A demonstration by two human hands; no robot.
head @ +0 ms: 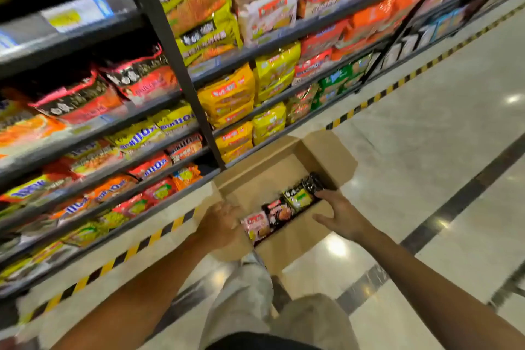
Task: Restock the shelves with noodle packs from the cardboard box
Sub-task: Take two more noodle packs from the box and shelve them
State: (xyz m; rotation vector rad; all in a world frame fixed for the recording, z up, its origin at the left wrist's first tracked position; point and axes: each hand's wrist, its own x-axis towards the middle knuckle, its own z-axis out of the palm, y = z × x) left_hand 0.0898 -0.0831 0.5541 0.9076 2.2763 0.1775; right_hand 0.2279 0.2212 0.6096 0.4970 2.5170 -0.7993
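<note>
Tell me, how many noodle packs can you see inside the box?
4. In the cardboard box, left to right: a pink pack by the left hand, a black-and-red pack, a green pack, and a black pack by the right hand. More may hide underneath.

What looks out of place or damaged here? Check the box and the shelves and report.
Nothing stands out. The cardboard box sits open on the floor with its flaps folded out, noodle packs lined up along one side. The left hand and right hand are at its edges. The shelves look stocked; motion blur hides fine detail.
</note>
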